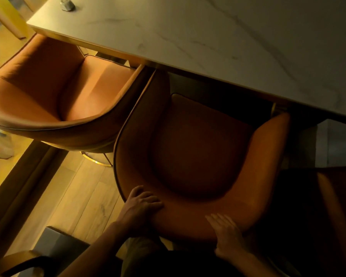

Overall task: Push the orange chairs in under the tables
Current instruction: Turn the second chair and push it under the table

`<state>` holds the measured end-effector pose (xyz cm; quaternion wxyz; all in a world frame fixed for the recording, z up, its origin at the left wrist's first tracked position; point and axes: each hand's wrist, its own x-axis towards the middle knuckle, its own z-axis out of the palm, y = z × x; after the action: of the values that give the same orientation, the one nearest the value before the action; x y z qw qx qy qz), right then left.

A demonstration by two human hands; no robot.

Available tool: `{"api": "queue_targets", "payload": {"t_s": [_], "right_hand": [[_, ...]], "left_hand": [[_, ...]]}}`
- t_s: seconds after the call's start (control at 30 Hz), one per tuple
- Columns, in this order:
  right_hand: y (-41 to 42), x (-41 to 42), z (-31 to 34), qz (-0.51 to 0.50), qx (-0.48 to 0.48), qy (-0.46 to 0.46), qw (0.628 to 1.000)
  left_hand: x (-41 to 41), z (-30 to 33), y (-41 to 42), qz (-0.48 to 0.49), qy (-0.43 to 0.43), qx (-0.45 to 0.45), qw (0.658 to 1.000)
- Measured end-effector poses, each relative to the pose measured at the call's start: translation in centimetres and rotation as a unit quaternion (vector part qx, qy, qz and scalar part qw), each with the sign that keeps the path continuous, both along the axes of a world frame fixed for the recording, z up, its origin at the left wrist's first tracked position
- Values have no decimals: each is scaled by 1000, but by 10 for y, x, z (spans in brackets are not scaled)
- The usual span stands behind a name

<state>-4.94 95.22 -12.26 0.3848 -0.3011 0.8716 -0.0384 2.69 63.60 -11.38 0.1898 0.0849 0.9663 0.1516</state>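
An orange tub chair [198, 156] stands right in front of me, its seat front just under the edge of the white marble table [228, 43]. Both my hands lie on the top of its curved backrest. My left hand [140, 206] rests on the rim's left part with the fingers spread and slightly bent over the edge. My right hand [227, 234] lies flat on the rim's right part, fingers straight. A second orange chair [54, 86] stands to the left, its seat partly under the same table.
A small grey object [68, 5] lies on the far left of the tabletop. Wooden floor [82, 192] shows between the chairs and me. A dark armrest [24, 264] sits at the bottom left, and another dark seat edge [336, 196] at the right.
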Motion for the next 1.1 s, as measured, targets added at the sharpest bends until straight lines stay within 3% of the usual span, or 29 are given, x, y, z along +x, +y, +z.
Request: {"api": "queue_targets", "payload": {"t_s": [0.3, 0.5, 0.8, 1.1], "right_hand": [[3, 7, -8, -71, -40, 10, 997], [7, 27, -6, -37, -8, -31, 999], [6, 3, 3, -21, 22, -31, 999], [1, -47, 10, -108, 0, 7, 994]], "left_hand": [[0, -6, -3, -25, 8, -1, 1000], [19, -7, -2, -57, -5, 15, 998], [-1, -5, -4, -86, -4, 14, 996], [-52, -4, 2, -78, 23, 28, 996]]}}
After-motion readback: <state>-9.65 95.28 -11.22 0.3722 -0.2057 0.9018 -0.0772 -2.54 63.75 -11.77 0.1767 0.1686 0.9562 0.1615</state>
